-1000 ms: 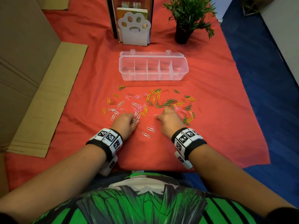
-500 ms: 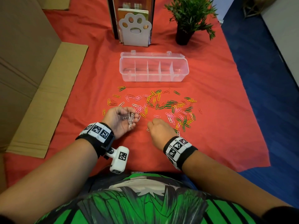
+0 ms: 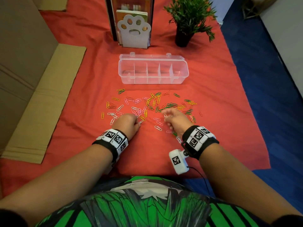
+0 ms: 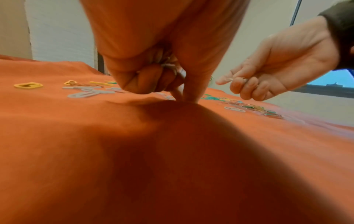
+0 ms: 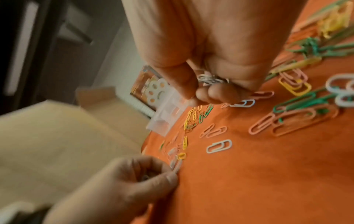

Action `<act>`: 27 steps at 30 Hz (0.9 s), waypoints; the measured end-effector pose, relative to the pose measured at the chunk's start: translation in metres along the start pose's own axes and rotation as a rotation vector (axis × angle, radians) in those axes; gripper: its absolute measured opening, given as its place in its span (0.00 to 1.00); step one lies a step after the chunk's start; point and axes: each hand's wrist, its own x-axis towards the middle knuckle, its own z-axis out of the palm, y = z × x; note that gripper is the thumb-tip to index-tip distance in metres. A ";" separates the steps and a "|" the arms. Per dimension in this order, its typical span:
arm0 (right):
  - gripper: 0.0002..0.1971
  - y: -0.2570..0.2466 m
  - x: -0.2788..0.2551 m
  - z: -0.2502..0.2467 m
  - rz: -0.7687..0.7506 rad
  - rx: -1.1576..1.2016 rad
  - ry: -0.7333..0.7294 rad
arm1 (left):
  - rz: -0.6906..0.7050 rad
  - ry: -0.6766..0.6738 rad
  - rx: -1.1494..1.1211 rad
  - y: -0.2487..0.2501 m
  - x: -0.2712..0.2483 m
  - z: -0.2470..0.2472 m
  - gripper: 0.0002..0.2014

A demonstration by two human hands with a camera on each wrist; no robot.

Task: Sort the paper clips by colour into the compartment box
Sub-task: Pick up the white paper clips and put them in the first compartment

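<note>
Red cloth-covered table (image 3: 213, 79), my left hand (image 3: 127, 122) pinching white wire paper clips (image 4: 168, 66), my right hand (image 3: 176, 119) gripping another white clip bunch (image 5: 210, 79), clear plastic compartment box (image 3: 153, 80) beyond.

Small wire paper clips (image 3: 152, 102), yellow, green, pink, white and orange, lie scattered flat on the red cloth before me; a few white ones sit in my curled fingers. Beyond them stands the clear plastic compartment box (image 3: 153, 73), lid open, five bays showing nothing inside
</note>
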 end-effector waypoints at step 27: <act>0.15 0.008 -0.008 0.040 -0.346 -1.239 0.030 | -0.492 -0.346 -1.393 0.009 0.030 -0.072 0.11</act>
